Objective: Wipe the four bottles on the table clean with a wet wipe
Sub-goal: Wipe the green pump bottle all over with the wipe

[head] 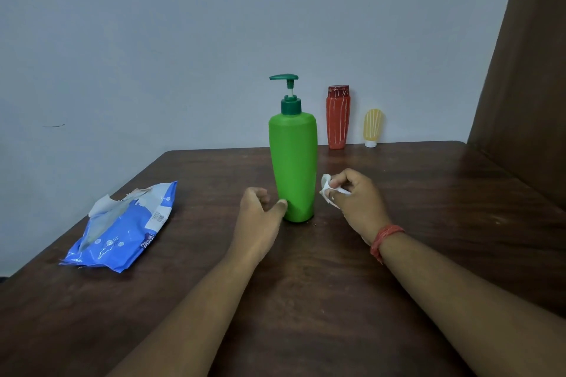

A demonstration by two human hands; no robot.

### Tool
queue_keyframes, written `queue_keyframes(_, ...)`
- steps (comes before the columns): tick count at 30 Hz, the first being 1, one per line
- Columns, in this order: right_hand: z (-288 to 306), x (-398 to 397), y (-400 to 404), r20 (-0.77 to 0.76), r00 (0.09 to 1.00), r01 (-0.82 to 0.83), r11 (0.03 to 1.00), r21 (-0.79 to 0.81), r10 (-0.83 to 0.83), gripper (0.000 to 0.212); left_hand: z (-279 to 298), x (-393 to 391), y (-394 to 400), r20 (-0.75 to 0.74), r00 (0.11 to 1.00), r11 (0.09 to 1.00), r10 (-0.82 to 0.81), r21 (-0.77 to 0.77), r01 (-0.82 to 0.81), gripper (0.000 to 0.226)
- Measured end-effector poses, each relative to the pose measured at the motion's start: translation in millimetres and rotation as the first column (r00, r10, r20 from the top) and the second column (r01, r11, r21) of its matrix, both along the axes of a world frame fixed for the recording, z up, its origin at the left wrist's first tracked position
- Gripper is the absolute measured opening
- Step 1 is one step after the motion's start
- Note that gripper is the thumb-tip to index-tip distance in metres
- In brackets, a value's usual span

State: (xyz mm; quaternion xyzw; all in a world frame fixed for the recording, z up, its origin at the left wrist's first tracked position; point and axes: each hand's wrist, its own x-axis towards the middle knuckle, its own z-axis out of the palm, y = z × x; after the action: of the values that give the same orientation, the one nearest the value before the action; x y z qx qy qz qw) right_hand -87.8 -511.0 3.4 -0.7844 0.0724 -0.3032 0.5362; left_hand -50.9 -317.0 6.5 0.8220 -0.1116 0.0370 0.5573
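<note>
A tall green pump bottle stands upright in the middle of the brown table. My left hand rests just left of its base, thumb touching the bottle, fingers loosely curled and holding nothing. My right hand is just right of the bottle, shut on a crumpled white wet wipe. A red bottle and a small yellow tube standing on its white cap are at the far edge against the wall. Only three bottles are in view.
A blue wet-wipe pack, torn open, lies on the left part of the table near its left edge. A grey wall runs behind the table. A brown panel rises at the right.
</note>
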Motion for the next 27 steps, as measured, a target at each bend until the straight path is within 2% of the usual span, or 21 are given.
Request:
queue_keyframes(4, 1, 0, -5, -0.002, 0.999, 0.051, 0.999, 0.004, -0.051, 0.02, -9, -14, -11, 0.159, 0.98, 0.951, 0.118, 0.267, -0.158, 0.065)
queue_keyframes(6, 2, -1, -6, -0.003, 0.998, 0.058, 0.998, 0.025, -0.058, 0.018, -8, -21, -20, 0.2, 0.971, 0.925, 0.129, 0.327, -0.191, 0.072)
queue_keyframes(12, 4, -6, -8, -0.01, 0.998, 0.064, 0.997, 0.035, -0.064, 0.012, -6, -23, -46, 0.226, 0.948, 0.879, 0.224, 0.374, -0.297, 0.075)
queue_keyframes(17, 4, -7, -12, -0.008, 0.998, 0.07, 0.997, 0.037, -0.07, 0.011, -9, -9, -59, 0.227, 0.945, 0.884, 0.234, 0.355, -0.304, 0.072)
queue_keyframes(27, 1, 0, -14, -0.034, 0.998, 0.061, 0.997, 0.037, -0.06, 0.01, -3, 79, -61, 0.216, 0.947, 0.881, 0.239, 0.361, -0.305, 0.075)
